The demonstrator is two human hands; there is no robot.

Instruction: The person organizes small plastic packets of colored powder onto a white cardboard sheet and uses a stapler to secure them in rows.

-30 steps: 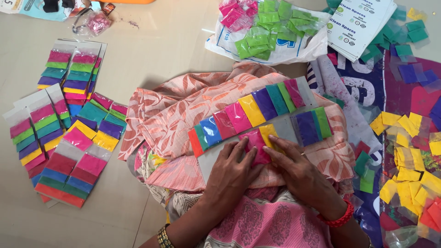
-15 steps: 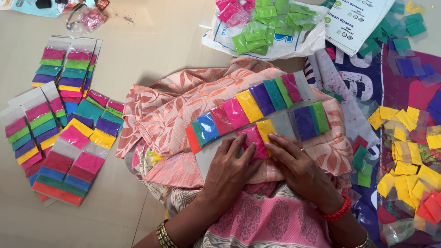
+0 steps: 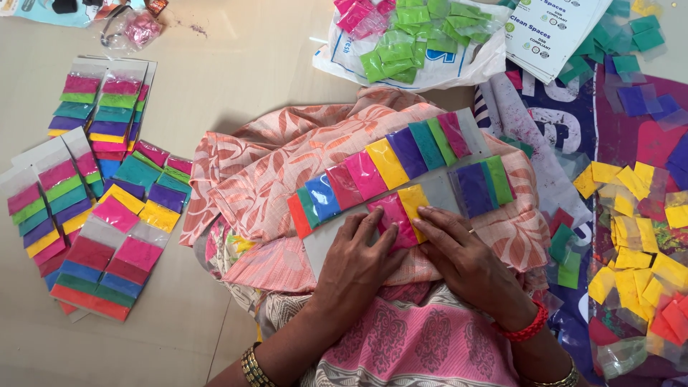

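Head view, looking down at a lap covered by peach patterned cloth [image 3: 287, 165], with a grey card [image 3: 437, 193] lying on it. Card carries two slanted rows of small coloured powder sachets: upper row runs orange, green, blue, red, pink, yellow, purple, teal, green, magenta; lower row has a pink sachet [image 3: 394, 218], a yellow sachet [image 3: 414, 202], then purple and green ones further right. Left hand [image 3: 358, 265] lies flat, fingers spread, fingertips pressing the left edge of the pink sachet and the bare card beside it. Right hand [image 3: 466, 258] lies flat, fingers close together, fingertips on the yellow sachet and the pink one's right edge; neither hand is clamped on anything. Pink sachet sits between the two hands, just under the fingertips. On the floor [image 3: 236, 72], left: finished cards of sachets [image 3: 93, 215] fanned in overlapping stacks. Top centre: white plastic bag [image 3: 430, 68] bearing loose green and pink sachets. Top right: white printed sheets [image 3: 552, 32]. Right: loose yellow sachets [image 3: 631, 236] in a heap.
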